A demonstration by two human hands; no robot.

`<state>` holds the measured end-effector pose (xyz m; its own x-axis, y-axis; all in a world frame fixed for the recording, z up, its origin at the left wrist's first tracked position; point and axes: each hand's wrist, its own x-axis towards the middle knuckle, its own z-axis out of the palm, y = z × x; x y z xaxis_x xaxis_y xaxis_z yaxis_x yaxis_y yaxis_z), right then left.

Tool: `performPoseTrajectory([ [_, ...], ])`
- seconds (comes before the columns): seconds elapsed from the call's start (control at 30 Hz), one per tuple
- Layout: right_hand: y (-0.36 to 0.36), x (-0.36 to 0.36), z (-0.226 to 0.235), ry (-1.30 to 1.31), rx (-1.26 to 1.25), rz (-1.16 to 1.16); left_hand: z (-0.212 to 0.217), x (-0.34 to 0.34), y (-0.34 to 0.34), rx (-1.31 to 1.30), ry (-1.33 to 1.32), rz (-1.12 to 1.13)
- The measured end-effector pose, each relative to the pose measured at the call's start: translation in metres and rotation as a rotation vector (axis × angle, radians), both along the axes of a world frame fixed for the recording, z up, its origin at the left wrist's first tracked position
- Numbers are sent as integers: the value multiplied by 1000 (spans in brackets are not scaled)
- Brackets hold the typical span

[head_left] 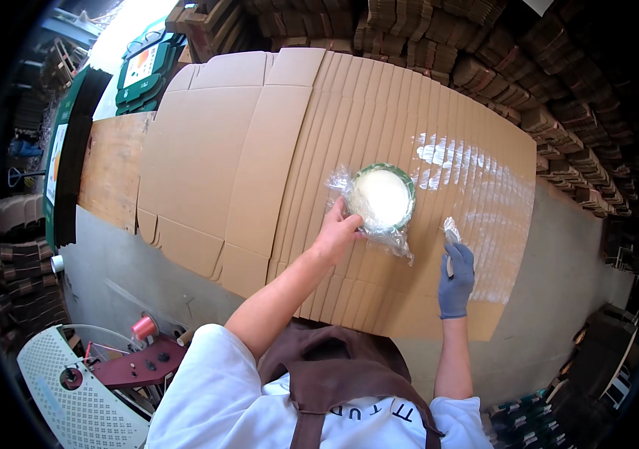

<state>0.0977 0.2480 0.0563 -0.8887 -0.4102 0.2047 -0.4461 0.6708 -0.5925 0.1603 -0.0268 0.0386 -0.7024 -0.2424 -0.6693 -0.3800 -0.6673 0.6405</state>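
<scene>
My bare left hand [338, 233] grips the near-left rim of a green round bowl [411, 212] that holds white paste [387, 196]. Crumpled clear plastic wrap [398, 243] hangs around the bowl's edge. My right hand [457, 280], in a blue-grey glove, is closed on a brush [450, 228] whose head is coated white. Under both hands lie overlapping flat cardboard sheets [334, 150], fanned out so that their edges form narrow strips. White paste streaks [450, 157] cover the strips on the right side.
Stacks of folded cardboard [484, 78] line the far and right sides. Green printed cartons [140, 71] stand at the far left, near a wooden board [114, 165]. A machine with a perforated pale panel [72, 396] and a pink spool [144, 327] sits at the lower left.
</scene>
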Motion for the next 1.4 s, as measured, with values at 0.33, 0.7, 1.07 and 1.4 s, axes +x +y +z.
performPoseTrajectory([
  [0.33,6,0,8,-4,-13,-9,20,-1,-37,17,59,33],
  [0.7,7,8,7,0,-21,-28,1,0,-125,-81,-10,87],
  [1.07,6,15,12,27,10,-35,3,33,-113,42,-24,137],
  [1.4,-30,-3,3,49,-52,63,-28,48,6,-1695,464,-642],
])
